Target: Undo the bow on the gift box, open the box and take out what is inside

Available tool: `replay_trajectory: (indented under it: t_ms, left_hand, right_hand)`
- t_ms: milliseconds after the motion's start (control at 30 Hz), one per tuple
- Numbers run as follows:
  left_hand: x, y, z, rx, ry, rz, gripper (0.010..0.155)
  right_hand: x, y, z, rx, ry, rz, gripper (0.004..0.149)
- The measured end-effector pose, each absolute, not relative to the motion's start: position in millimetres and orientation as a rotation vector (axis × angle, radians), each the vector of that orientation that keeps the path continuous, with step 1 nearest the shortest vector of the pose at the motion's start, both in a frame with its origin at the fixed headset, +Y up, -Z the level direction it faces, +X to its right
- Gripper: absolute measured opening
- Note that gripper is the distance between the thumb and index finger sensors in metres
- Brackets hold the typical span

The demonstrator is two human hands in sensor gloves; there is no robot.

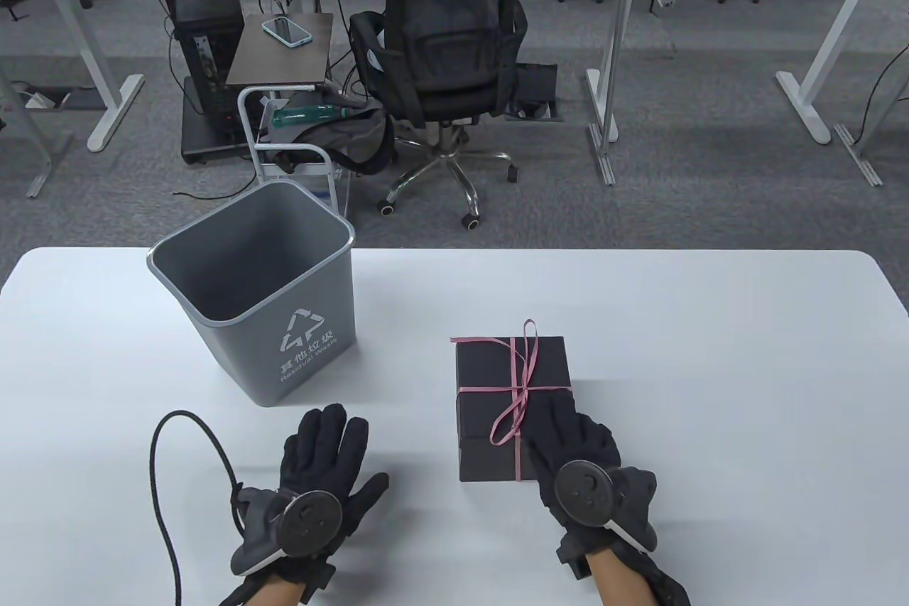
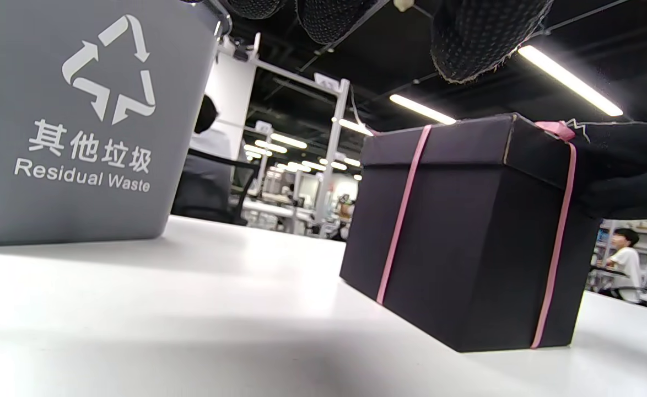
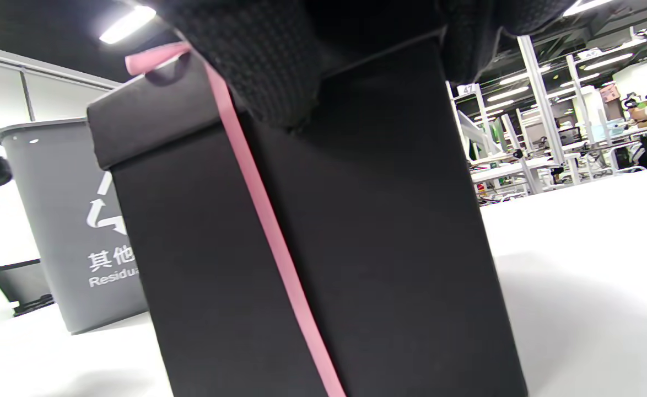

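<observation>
A black gift box (image 1: 497, 379) stands on the white table (image 1: 710, 364), bound crosswise by a pink ribbon (image 1: 513, 412) tied in a bow on the lid. One loop of the bow lies toward me and the tails run to the far edge. My right hand (image 1: 561, 428) rests on the near right part of the lid, fingers lying beside the knot; whether they pinch the ribbon is hidden. In the right wrist view its fingers (image 3: 257, 60) hang over the box (image 3: 356, 248) and ribbon (image 3: 268, 220). My left hand (image 1: 327, 457) lies flat on the table, left of the box (image 2: 467, 231).
A grey waste bin (image 1: 256, 293) stands at the table's left, behind my left hand, and shows in the left wrist view as the bin (image 2: 81, 121). A black cable (image 1: 170, 435) loops from the left glove. Beyond the table a person sits in an office chair (image 1: 440, 45).
</observation>
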State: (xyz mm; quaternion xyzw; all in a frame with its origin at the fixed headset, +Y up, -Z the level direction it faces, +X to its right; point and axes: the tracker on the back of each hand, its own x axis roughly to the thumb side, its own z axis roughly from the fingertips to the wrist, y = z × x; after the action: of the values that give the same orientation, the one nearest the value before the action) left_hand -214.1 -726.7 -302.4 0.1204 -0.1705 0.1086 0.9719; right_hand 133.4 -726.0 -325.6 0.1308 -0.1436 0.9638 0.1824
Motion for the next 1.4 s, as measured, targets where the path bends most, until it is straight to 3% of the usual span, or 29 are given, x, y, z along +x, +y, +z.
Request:
replay_trajectory:
  t_ms: [200, 433, 567, 667, 800, 1100, 1400]
  left_hand:
    - [-202, -703, -296, 0.288, -0.366, 0.253, 0.078]
    - [-122, -649, -288, 0.373, -0.459, 0.141, 0.069]
    - [-77, -657, -312, 0.32, -0.457, 0.104, 0.067]
    - [-62, -663, -327, 0.223, -0.433, 0.154, 0.071]
    - [-49, -666, -335, 0.194, -0.408, 0.211, 0.068]
    - [-34, -674, -337, 0.341, -0.315, 0.142, 0.04]
    - [-49, -665, -344, 0.259, -0.307, 0.325, 0.036]
  right_hand:
    - [128, -726, -318, 0.409, -0.406, 2.711, 0.071]
    - [126, -726, -316, 0.412, -0.396, 2.698, 0.071]
    - [127, -727, -317, 0.413, -0.402, 2.691, 0.071]
    - [127, -727, -316, 0.413, -0.405, 2.69, 0.071]
    - [127, -726, -317, 0.412, -0.402, 2.692, 0.071]
    - [128, -725, -317, 0.426, -0.397, 2.693, 0.071]
    - [128, -725, -317, 0.421, -0.401, 2.697, 0.071]
